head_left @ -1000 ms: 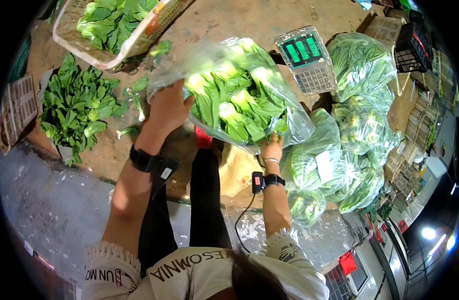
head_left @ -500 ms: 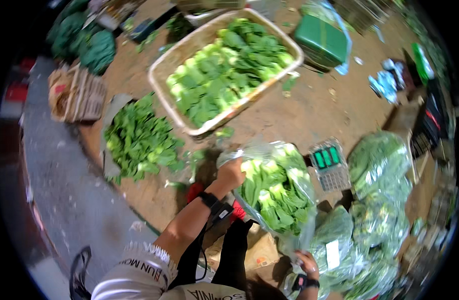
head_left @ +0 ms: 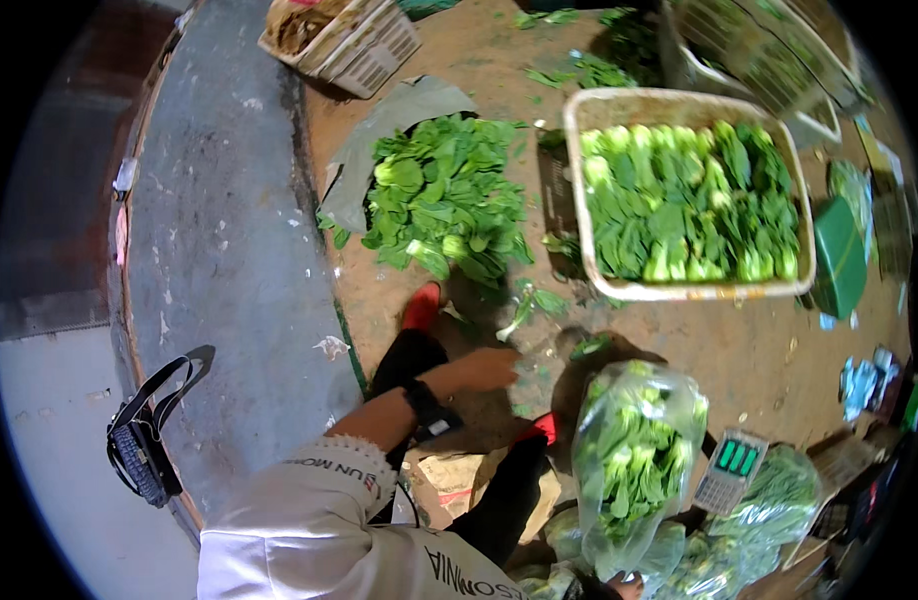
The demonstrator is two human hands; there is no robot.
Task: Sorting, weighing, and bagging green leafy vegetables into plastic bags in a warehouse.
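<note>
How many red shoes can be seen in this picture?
2: one red shoe just below the loose pile of greens in the picture, the other shoe left of the clear bag of greens. Black trousers partly cover both.

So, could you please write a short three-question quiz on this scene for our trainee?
1. True or false: the left hand is apart from the clear bag.
2. What colour is the footwear: A) white, B) red, C) blue?
3. Fill the gap: on the scale, the lit display glows ____.

Key: 1. True. 2. B. 3. Green.
</note>
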